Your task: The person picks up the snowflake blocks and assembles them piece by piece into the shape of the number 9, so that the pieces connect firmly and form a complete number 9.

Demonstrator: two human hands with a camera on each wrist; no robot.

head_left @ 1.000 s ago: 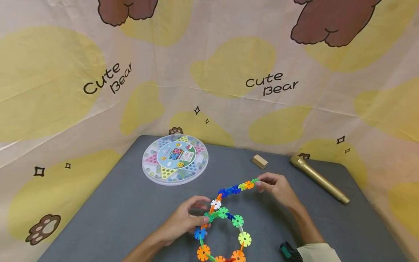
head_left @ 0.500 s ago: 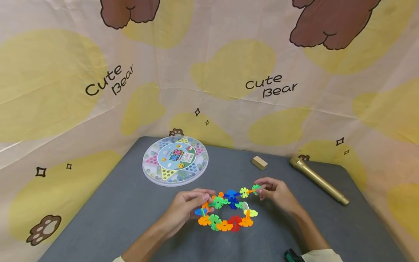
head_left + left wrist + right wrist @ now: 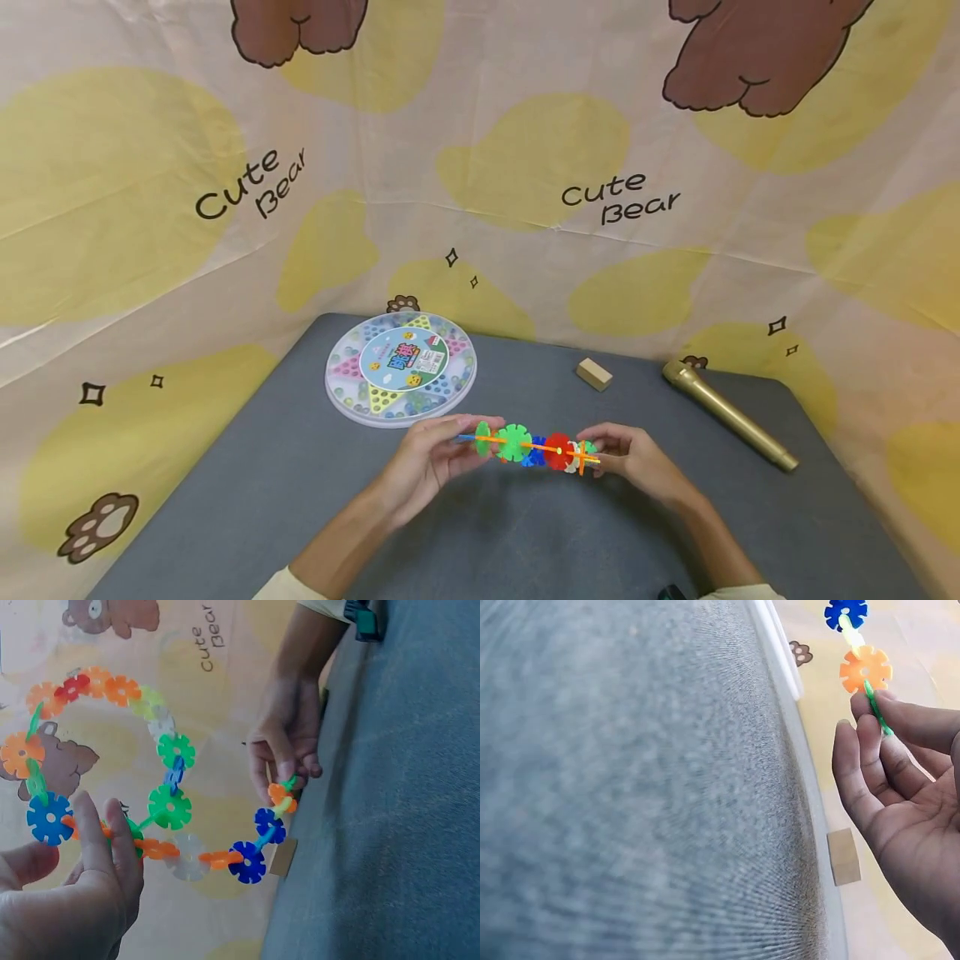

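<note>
A chain of colourful plastic snowflake discs (image 3: 513,442), linked edge to edge, is held up above the table between both hands. Its closed ring appears nearly edge-on in the head view, while the left wrist view shows the full loop with a short tail through a white disc (image 3: 187,857). My left hand (image 3: 427,462) holds the ring close to where the tail branches off, thumb and fingers on either side. With thumb and index finger, my right hand (image 3: 922,802) pinches the green disc (image 3: 879,711) at the tail's end, beside an orange disc (image 3: 877,667).
A round Chinese checkers set (image 3: 401,367) lies at the back left of the grey table (image 3: 247,492). Toward the back are a small wooden block (image 3: 594,374) and, further right, a gold microphone (image 3: 731,417). A bear-print cloth (image 3: 495,150) hangs behind.
The ring part has swung up from hanging toward the person to nearly edge-on in the head view. My left hand has risen a little; my right hand still pinches the tail end.
</note>
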